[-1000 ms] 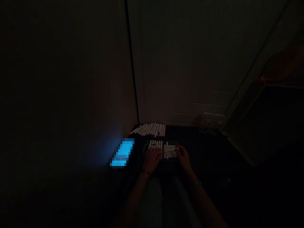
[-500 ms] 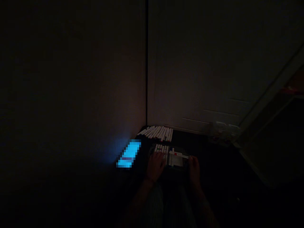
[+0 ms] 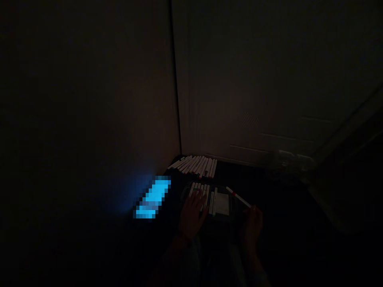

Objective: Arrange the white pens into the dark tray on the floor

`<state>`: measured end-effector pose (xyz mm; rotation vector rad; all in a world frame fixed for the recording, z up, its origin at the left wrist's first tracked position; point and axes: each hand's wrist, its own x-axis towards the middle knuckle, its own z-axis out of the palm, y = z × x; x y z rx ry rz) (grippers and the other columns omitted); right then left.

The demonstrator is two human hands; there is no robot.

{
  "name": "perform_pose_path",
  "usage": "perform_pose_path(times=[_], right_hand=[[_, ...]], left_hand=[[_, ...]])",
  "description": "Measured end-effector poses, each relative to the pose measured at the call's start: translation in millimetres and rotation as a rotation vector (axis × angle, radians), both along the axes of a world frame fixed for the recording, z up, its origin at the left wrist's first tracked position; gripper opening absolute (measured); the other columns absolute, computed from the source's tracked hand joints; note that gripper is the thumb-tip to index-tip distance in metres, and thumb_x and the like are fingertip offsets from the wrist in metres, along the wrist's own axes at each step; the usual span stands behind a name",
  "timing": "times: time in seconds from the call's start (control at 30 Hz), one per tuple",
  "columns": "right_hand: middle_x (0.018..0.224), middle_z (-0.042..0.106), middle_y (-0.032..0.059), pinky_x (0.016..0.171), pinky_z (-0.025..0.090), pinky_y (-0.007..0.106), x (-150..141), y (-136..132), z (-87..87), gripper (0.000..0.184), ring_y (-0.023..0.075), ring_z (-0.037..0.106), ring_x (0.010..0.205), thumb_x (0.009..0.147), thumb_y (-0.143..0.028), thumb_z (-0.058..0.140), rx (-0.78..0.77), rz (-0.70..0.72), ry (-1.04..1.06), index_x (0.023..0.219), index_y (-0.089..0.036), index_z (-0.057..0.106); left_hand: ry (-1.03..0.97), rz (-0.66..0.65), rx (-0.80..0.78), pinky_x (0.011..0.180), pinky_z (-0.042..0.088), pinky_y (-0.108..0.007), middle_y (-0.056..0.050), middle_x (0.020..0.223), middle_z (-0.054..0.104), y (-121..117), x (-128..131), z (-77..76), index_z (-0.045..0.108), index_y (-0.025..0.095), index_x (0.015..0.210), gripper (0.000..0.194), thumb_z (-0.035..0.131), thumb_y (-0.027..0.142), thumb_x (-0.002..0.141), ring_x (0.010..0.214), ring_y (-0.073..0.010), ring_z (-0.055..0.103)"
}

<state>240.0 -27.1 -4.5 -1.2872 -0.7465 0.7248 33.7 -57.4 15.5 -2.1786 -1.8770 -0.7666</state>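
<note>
Jutting from the right hand (image 3: 253, 221), a red-banded marker (image 3: 239, 197) is pinched at the right edge of the case (image 3: 222, 218), the left hand (image 3: 192, 213) laid spread over the marker row (image 3: 198, 187) inside. The case seems part-filled, a marker pair (image 3: 214, 201) and white panel (image 3: 223, 204) also seated; a loose marker fan (image 3: 198, 165) is left behind it.

Dim room corner (image 3: 180, 145), exact kind unclear: left wall (image 3: 125, 99) and back wall (image 3: 239, 79) are meeting; blurred blue screen (image 3: 154, 197) is glowing near white markers (image 3: 199, 166).
</note>
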Motion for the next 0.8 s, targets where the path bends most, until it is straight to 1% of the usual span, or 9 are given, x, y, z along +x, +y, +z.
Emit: perform_pose_path(times=[0.17,0.3,0.43,0.57,0.67,0.8], right_hand=[[0.066,0.048,-0.0034,0.057,0.037,0.022,-3.0,-0.3,2.2,0.029,0.0108,0.045,0.059,0.082,-0.05,0.044,-0.009,-0.059,0.001,0.082,-0.021,0.049],[0.068,0.047,-0.0033,0.058,0.037,0.022,-5.4,-1.1,5.7,0.03,0.0101,0.045,0.059,0.083,-0.049,0.042,-0.009,-0.047,0.041,0.088,-0.021,0.049],[0.067,0.046,-0.004,0.057,0.038,0.021,-6.9,-0.8,7.3,0.031,0.0098,0.045,0.059,0.084,-0.05,0.04,-0.013,-0.035,0.032,0.09,-0.021,0.048],[0.066,0.047,-0.004,0.057,0.038,0.02,-7.7,-0.1,4.9,0.031,0.0104,0.045,0.058,0.084,-0.051,0.038,-0.011,-0.044,0.004,0.092,-0.023,0.048],[0.067,0.047,-0.0031,0.056,0.038,0.02,-8.0,0.3,2.7,0.031,0.0106,0.045,0.058,0.085,-0.05,0.038,0.0,-0.034,0.016,0.094,-0.023,0.048],[0.069,0.049,-0.0017,0.061,0.04,0.022,-8.5,0.4,6.5,0.037,0.0118,0.048,0.063,0.085,-0.049,0.038,0.005,-0.023,0.025,0.106,-0.021,0.05]], left_hand=[[0.003,-0.02,-0.019,0.106,0.026,-0.047,-0.002,0.142,0.031,-2.7,16.5,-2.8,0.032,0.027,0.134,0.048,0.038,0.032,0.087,0.133,-0.0226,0.021],[0.001,-0.035,-0.043,0.105,0.027,-0.047,-0.002,0.142,0.032,-0.7,27.3,-1.4,0.034,0.027,0.133,0.047,0.038,0.035,0.087,0.133,-0.0236,0.023],[0.013,-0.053,-0.05,0.105,0.025,-0.049,-0.004,0.141,0.033,15.6,32.9,6.6,0.035,0.026,0.133,0.049,0.038,0.04,0.086,0.132,-0.0257,0.023],[0.035,-0.129,-0.047,0.105,0.024,-0.05,-0.003,0.143,0.031,37.0,40.7,12.7,0.035,0.028,0.132,0.051,0.038,0.047,0.084,0.132,-0.0262,0.022],[0.046,-0.167,-0.06,0.105,0.024,-0.049,-0.002,0.143,0.031,46.7,43.7,9.6,0.037,0.03,0.131,0.052,0.038,0.05,0.083,0.132,-0.0259,0.024],[0.057,-0.187,-0.093,0.104,0.025,-0.047,-0.003,0.143,0.031,49.8,40.5,1.2,0.033,0.03,0.133,0.054,0.037,0.052,0.083,0.132,-0.0252,0.025]])
